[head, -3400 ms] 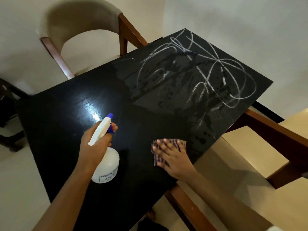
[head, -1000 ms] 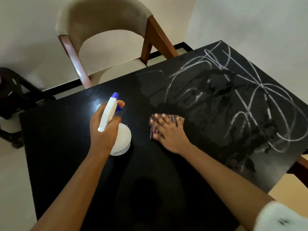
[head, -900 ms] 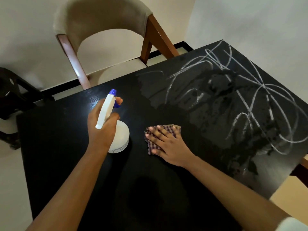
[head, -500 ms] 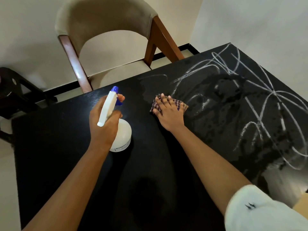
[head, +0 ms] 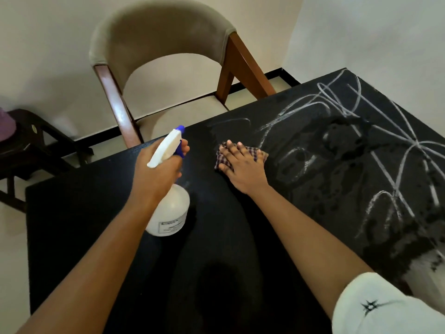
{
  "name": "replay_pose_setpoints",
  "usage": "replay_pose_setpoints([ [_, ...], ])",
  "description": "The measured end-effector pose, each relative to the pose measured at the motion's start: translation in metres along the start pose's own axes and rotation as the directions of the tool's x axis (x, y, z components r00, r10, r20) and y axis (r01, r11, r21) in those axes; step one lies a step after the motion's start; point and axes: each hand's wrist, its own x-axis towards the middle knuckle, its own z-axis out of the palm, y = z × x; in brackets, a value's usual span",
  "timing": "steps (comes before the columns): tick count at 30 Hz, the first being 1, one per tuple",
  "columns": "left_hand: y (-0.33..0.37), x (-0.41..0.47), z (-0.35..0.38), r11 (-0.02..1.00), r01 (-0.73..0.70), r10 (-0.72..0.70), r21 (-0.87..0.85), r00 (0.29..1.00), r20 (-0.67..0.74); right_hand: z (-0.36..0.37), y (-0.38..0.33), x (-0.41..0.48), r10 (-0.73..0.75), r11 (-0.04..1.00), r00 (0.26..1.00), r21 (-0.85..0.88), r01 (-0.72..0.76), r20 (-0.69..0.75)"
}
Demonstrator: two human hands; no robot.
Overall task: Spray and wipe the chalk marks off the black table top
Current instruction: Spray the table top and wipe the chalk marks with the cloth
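Black rectangular table top [head: 216, 261] fills the lower frame, dark and fairly clean on the near and left side. White looping chalk marks [head: 361, 145] cover the far right part, mottled with wet blotches of spray.

Left hand [head: 156, 172] is clamped around the neck of a white plastic spray bottle with a blue nozzle [head: 169, 208] — index finger curled over the blue trigger, nozzle pointing toward the far edge. Cannot tell whether the bottle's base rests on the table or hangs just above it.

Right hand [head: 243, 165] lies flat, fingers spread and extended, pressing a small checked purple-and-white cloth [head: 222, 160] onto the table. Cloth shows past the fingertips and at both sides of the hand. It sits at the left margin of the chalked area, just beside the nearest faint strokes — most of the scribble lies to its right.

White short sleeve with a small dark star mark [head: 375, 307] at lower right.

Beyond the table's far edge: a beige padded chair with brown wooden legs [head: 159, 39], seat tucked close. A dark stool [head: 29, 145] stands at far left against the pale wall.
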Motion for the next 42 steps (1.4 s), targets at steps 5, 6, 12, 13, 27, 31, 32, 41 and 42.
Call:
replay_pose_setpoints([
  [5, 0.016, 0.047, -0.002, 0.915, 0.198, -0.297, 0.353, 0.92, 0.255, 0.006, 0.001, -0.025, 0.071, 0.997, 0.997, -0.005, -0.071, -0.018],
  [6, 0.018, 0.053, -0.001, 0.888, 0.208, -0.342, 0.41, 0.896, 0.284, 0.006, 0.003, -0.031, 0.074, 0.997, 0.997, 0.0, -0.074, -0.018],
  [12, 0.022, 0.065, 0.015, 0.914, 0.217, -0.254, 0.344, 0.965, 0.067, 0.007, 0.007, -0.066, 0.003, 0.998, 1.0, -0.067, -0.002, 0.017],
  [13, 0.021, 0.066, 0.014, 0.929, 0.205, -0.236, 0.308, 0.969, 0.067, 0.005, 0.007, -0.065, -0.015, 0.998, 1.0, -0.066, 0.017, 0.023],
  [27, -0.011, 0.059, -0.002, 0.974, -0.225, 0.222, -0.025, 0.972, -0.08, -0.013, -0.007, 0.091, 0.038, 0.998, 0.999, -0.05, -0.036, 0.025],
  [31, -0.026, 0.052, -0.008, 0.965, -0.251, 0.239, -0.081, 0.961, -0.141, -0.002, -0.024, 0.053, -0.329, 0.94, 0.94, -0.069, 0.335, 0.087],
  [32, -0.028, 0.053, -0.008, 0.963, -0.252, 0.237, -0.093, 0.96, -0.149, -0.001, -0.024, 0.053, -0.375, 0.921, 0.921, -0.067, 0.383, 0.107],
  [41, -0.041, 0.06, -0.004, 0.95, -0.293, 0.27, -0.111, 0.946, -0.18, -0.011, -0.018, 0.146, 0.04, 0.999, 0.999, -0.019, -0.04, 0.003],
  [42, -0.04, 0.06, -0.004, 0.946, -0.303, 0.279, -0.116, 0.942, -0.186, -0.012, -0.02, 0.142, 0.028, 0.999, 1.0, -0.03, -0.028, 0.014],
])
